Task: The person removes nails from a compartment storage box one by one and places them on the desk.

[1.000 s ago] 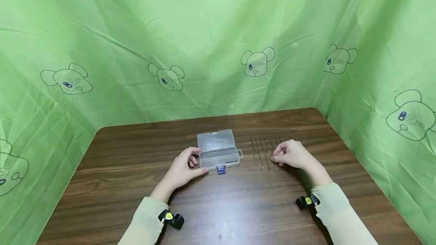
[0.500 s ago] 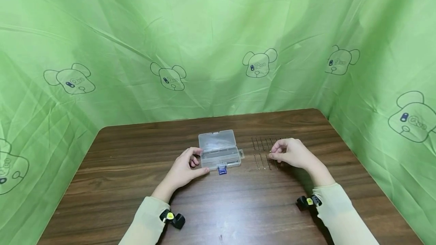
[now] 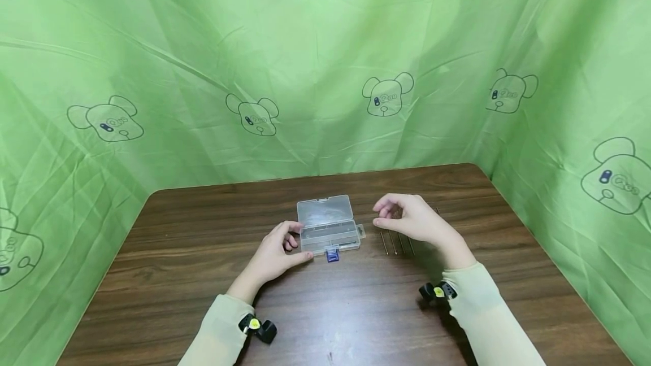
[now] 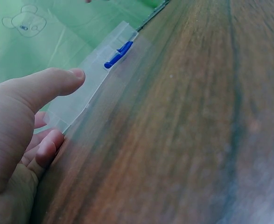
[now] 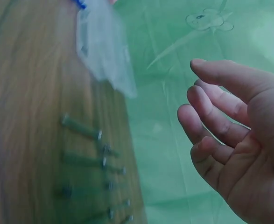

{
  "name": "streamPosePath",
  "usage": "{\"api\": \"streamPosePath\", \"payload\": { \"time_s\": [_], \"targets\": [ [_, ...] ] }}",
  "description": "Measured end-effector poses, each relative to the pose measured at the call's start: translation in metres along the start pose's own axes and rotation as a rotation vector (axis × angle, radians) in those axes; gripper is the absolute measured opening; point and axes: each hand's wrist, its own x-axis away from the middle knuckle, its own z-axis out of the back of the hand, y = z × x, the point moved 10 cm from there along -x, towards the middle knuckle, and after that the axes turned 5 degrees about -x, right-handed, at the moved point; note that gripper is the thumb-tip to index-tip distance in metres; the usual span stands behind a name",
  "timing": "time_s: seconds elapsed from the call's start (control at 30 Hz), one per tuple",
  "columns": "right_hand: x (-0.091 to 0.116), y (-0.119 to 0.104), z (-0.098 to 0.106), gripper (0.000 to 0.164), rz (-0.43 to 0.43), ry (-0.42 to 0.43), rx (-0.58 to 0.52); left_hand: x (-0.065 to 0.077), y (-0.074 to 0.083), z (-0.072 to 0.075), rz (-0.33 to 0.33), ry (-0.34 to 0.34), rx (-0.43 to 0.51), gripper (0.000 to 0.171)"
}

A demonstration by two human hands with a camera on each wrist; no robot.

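A clear plastic box (image 3: 330,236) lies with its lid (image 3: 324,211) raised and a blue latch (image 3: 332,255) at its front. My left hand (image 3: 274,254) holds the box at its left end. In the left wrist view its thumb (image 4: 57,84) lies along the front side and other fingers are curled at the end. My right hand (image 3: 414,220) is raised to the right of the box, thumb and fingertips apart with nothing between them. Under it lie thin metal rods (image 3: 393,243), blurred in the right wrist view; the hand hides most of the back row.
The brown wooden table (image 3: 325,315) has its back edge just behind the box. A green cloth (image 3: 305,72) with printed bear heads hangs around the back and sides. A small clear hanging tab (image 3: 361,231) juts from the box's right end.
My right hand has lifted off the front row of rods and moved left and back, towards the box. The left hand keeps its hold on the box.
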Motion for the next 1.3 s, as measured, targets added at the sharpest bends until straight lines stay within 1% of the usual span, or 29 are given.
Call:
{"api": "streamPosePath", "payload": {
  "time_s": [0.2, 0.3, 0.43, 0.57, 0.7, 0.8, 0.93, 1.07, 1.3],
  "targets": [
    [-0.023, -0.016, -0.025, 0.026, 0.058, -0.079, -0.045, -0.001, -0.001, 0.0, 0.002, 0.001, -0.009, 0.069],
    [-0.031, -0.018, -0.039, 0.027, 0.075, -0.114, -0.082, 0.0, -0.001, -0.001, 0.007, -0.001, -0.006, 0.069],
    [-0.038, -0.016, -0.053, 0.027, 0.081, -0.133, -0.097, 0.0, -0.001, -0.002, 0.011, -0.005, 0.002, 0.07],
    [-0.041, -0.017, -0.064, 0.025, 0.102, -0.151, -0.091, 0.0, -0.002, -0.002, 0.006, -0.005, 0.002, 0.07],
    [-0.041, -0.019, -0.073, 0.02, 0.134, -0.171, -0.061, -0.001, -0.001, 0.0, -0.001, 0.005, 0.004, 0.069],
    [-0.041, -0.018, -0.079, 0.016, 0.158, -0.184, -0.006, 0.0, -0.002, 0.0, -0.003, 0.007, 0.002, 0.069],
    [-0.041, -0.015, -0.085, 0.013, 0.157, -0.202, 0.046, 0.0, -0.002, -0.001, -0.002, 0.002, -0.001, 0.069],
    [-0.042, -0.016, -0.088, 0.011, 0.142, -0.209, 0.068, 0.0, -0.002, 0.0, -0.005, 0.005, 0.003, 0.07],
    [-0.042, -0.02, -0.096, 0.006, 0.191, -0.251, 0.128, -0.001, -0.002, 0.0, -0.014, 0.009, -0.001, 0.07]
  ]
}}
